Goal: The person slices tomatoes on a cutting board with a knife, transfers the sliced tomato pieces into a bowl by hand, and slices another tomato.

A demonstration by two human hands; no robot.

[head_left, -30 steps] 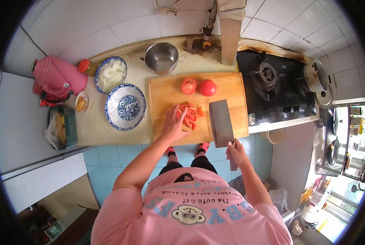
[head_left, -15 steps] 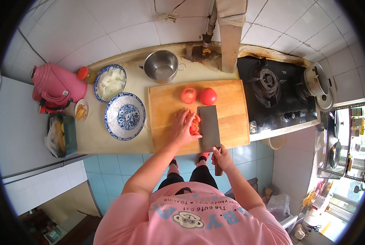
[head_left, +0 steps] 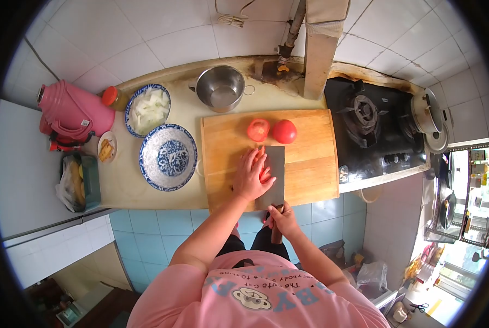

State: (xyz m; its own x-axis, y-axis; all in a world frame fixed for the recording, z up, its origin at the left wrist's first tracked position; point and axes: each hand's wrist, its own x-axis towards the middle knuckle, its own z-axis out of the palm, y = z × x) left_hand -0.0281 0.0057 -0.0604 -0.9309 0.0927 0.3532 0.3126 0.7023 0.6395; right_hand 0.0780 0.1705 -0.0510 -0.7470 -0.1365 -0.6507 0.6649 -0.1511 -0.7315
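My right hand (head_left: 284,220) is wrapped round the handle of a cleaver (head_left: 274,174), whose broad blade lies nearly flat over the wooden cutting board (head_left: 310,169). Left of the blade, my left hand (head_left: 251,177) covers a pile of cut tomato pieces (head_left: 265,174), its fingers pressed round them and touching the blade side. Most of the pile is hidden under the hand and blade. Towards the back of the board sit a cut tomato (head_left: 258,130) and, beside it, a rounded tomato (head_left: 284,132).
Left of the board stand an empty patterned bowl (head_left: 169,157), a plate of pale slices (head_left: 149,110), a small dish (head_left: 107,146) and a pink thermos (head_left: 77,112). A metal pot (head_left: 220,88) is behind the board. A black gas stove (head_left: 381,131) adjoins its right side.
The cleaver has moved left, from the open part of the board to against the tomato pieces. My left hand has closed in round the pieces. The view has shifted slightly.
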